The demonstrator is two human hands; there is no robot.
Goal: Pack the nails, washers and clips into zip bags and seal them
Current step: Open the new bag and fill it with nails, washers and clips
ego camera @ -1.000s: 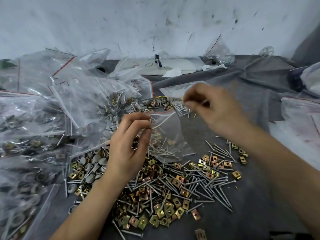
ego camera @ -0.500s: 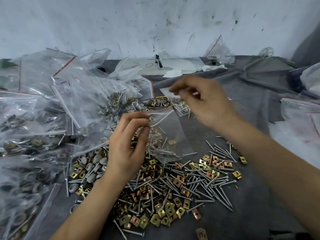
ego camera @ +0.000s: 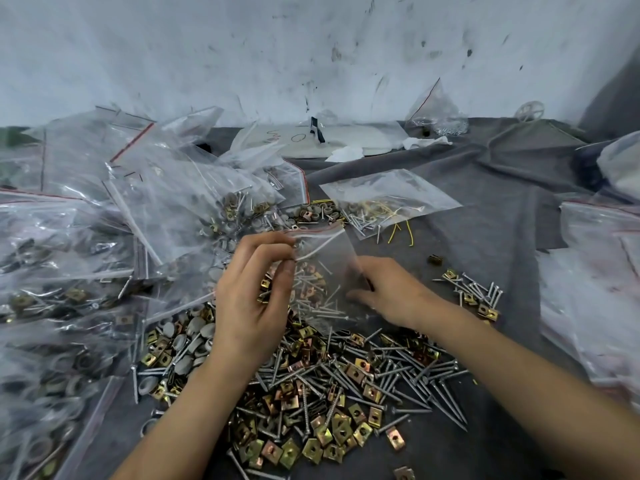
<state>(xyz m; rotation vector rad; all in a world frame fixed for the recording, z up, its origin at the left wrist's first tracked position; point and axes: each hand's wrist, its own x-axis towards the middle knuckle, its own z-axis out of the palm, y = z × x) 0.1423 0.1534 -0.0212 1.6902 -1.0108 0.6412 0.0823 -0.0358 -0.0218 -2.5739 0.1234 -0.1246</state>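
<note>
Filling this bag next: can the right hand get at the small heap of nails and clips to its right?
Probably yes. The right hand sits low beside the bag, and the small heap lies close on its right with only bare cloth between.

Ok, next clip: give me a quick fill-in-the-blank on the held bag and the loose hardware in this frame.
1. The left hand pinches the small zip bag at its ___ edge.
2. The stripe along that bag's mouth is ___.
3. The loose nails and clips lie on a ___ cloth.

Missing words: top; red; grey.
</note>
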